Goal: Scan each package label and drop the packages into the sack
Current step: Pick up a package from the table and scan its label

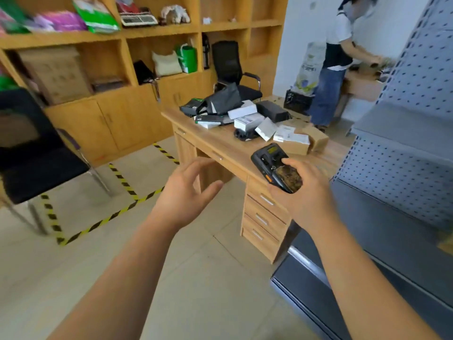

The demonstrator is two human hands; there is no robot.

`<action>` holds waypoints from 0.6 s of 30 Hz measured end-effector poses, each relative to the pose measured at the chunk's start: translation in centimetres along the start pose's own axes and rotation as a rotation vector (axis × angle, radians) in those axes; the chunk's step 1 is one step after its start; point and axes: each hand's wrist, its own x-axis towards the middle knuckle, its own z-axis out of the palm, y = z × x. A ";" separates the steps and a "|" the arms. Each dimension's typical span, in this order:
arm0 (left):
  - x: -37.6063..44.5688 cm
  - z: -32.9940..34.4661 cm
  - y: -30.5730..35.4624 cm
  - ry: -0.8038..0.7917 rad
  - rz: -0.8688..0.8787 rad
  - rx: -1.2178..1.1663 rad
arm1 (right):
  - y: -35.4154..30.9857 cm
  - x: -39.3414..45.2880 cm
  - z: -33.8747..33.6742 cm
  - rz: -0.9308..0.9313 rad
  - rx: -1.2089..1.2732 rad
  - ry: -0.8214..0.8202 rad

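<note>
Head view: the right hand (301, 192) grips the scanner (277, 165); the left hand (188, 190) is empty, fingers loosely spread. The packages (247, 119) lie heaped on the wooden desk (230, 148), well apart from both hands. No sack is identifiable. Risk: a hasty reach could topple the heap. Tiled floor; wooden shelving (122, 57) behind.

The right hand (302, 192) grips a black scanner (275, 165) above the near corner of a wooden desk (220, 143), while the left hand (188, 190) hangs beside it, fingers loosely spread and holding nothing. White, black and brown packages (247, 119) lie heaped on the desk. Behind it stand an office chair (230, 67) and wooden shelves (103, 57), and another person (335, 57) bends over at the far right.
</note>
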 end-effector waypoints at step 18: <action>23.1 -8.0 -22.4 0.174 -0.313 0.251 | -7.0 31.0 27.8 -0.298 0.155 -0.215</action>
